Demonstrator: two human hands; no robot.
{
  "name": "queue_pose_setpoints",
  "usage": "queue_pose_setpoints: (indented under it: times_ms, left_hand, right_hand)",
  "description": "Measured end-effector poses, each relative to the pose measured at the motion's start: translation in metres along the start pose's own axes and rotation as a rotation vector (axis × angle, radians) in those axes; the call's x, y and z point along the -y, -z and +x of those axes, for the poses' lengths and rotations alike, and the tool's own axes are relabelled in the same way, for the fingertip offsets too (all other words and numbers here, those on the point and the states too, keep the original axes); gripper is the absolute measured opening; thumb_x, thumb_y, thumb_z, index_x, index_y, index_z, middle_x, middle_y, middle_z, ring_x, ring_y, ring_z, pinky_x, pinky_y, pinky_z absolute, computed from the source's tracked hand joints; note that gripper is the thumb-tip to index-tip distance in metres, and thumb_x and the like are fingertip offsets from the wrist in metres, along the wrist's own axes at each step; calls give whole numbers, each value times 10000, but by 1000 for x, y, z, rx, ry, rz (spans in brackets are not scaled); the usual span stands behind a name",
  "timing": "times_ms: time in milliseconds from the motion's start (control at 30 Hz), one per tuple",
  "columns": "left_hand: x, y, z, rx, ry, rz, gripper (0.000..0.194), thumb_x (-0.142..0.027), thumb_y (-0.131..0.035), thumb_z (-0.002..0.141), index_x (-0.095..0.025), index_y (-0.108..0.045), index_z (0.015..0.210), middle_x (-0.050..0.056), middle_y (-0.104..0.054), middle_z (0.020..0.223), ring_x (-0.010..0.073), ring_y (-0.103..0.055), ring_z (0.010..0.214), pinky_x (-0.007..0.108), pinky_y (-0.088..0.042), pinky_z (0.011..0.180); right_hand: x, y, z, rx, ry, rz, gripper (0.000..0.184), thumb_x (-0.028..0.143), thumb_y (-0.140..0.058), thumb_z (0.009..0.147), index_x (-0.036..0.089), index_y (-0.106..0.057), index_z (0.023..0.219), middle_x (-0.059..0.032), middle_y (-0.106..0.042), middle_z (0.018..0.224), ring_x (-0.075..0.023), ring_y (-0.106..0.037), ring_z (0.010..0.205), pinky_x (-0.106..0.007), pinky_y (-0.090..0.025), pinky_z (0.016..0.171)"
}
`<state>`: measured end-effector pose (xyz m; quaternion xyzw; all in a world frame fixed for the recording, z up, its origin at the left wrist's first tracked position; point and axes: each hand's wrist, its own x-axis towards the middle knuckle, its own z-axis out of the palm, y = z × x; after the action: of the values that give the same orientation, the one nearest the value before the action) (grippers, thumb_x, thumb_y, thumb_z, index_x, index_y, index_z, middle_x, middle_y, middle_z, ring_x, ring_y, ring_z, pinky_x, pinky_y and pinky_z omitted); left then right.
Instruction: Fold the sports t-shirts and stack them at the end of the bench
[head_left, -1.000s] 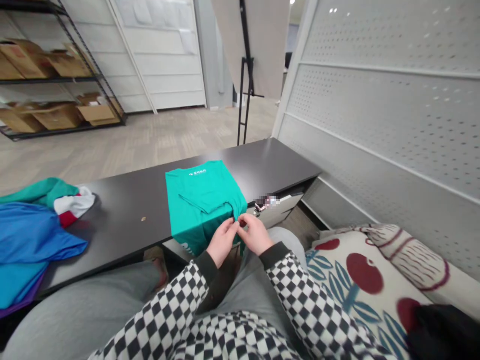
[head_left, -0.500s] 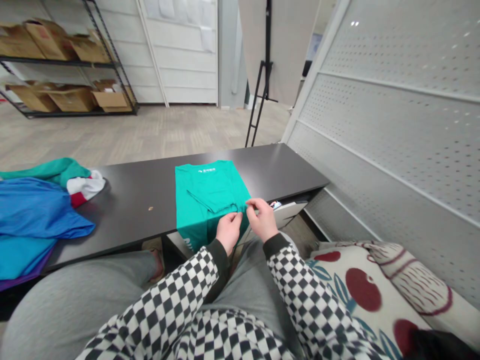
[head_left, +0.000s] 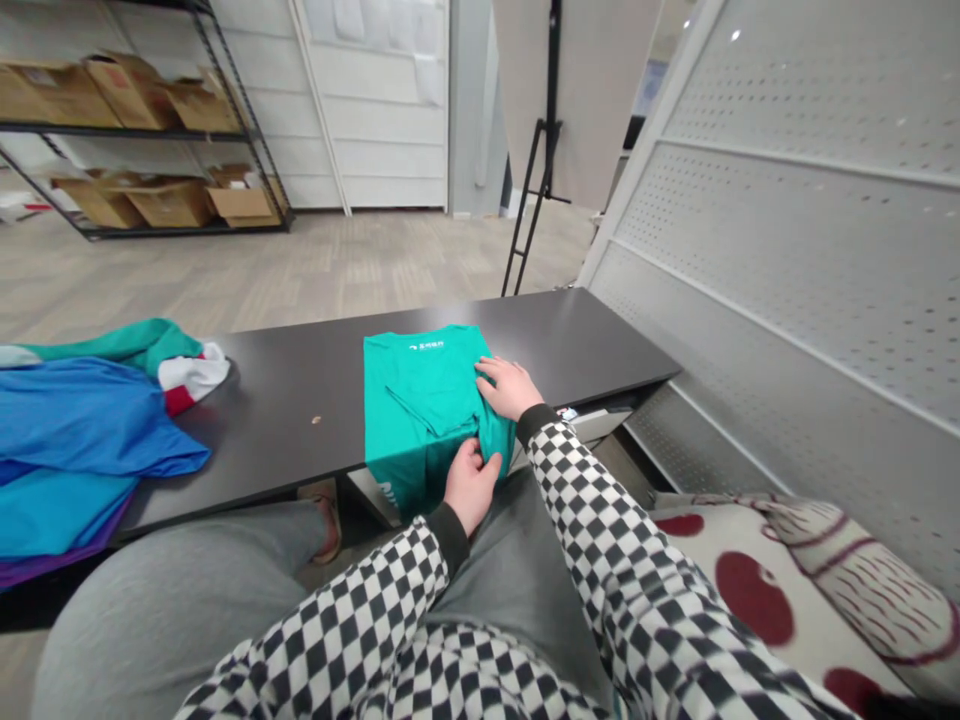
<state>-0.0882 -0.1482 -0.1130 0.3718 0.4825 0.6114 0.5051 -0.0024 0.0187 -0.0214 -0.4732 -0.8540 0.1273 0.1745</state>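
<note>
A green T-shirt (head_left: 427,390) with small white print near its collar lies partly folded on the dark table (head_left: 292,365). Its lower part hangs over the front edge. My left hand (head_left: 472,485) pinches the cloth at the lower right, by the table's front edge, with thumb and fingers close together. Further up, my right hand (head_left: 510,388) curls its fingers over the shirt's right side and grips the cloth there. A sleeve or flap lies folded across the shirt's middle. The hanging hem is partly hidden behind my left hand.
Blue, green and purple clothes (head_left: 82,430) are heaped at the table's left end. A perforated panel (head_left: 787,250) stands to the right, above a patterned cushion (head_left: 757,590). Beyond the table are a black easel (head_left: 536,190) and a shelf with cardboard boxes (head_left: 172,200).
My right hand has moved up along the shirt's right side, away from my left hand. The shirt's right edge now bunches inward between them. The view has shifted slightly.
</note>
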Motion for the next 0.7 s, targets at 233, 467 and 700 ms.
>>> queue_pose_setpoints:
  times_ms: [233, 467, 700]
  left_hand:
    - [8, 24, -11, 54, -27, 119, 475, -517, -901, 816, -235, -535, 704, -38, -537, 662, 152, -541, 680, 284, -467, 696]
    - [-8, 23, 14, 51, -20, 206, 526, -740, -698, 913, -215, -671, 922, 51, -700, 849, 197, -639, 802, 325, -519, 776]
    - [-1, 69, -1, 239, 142, 625, 459, -510, -883, 695, -259, -518, 576, -20, -496, 539, 159, -439, 535, 324, -367, 605]
  right_hand:
    - [-1, 0, 2, -5, -4, -6, 510, 505, -591, 1119, 299, -684, 1575, -74, -552, 1744, -317, -454, 1657, -621, -261, 1395]
    - [4, -1, -1, -25, 4, -46, 533, 526, -548, 1134, 280, -662, 1593, -78, -547, 1748, -319, -460, 1646, -620, -273, 1391]
    - [6, 1, -2, -9, 0, -45, 534, 533, -540, 1136, 297, -656, 1601, -72, -539, 1755, -315, -451, 1650, -614, -265, 1395]
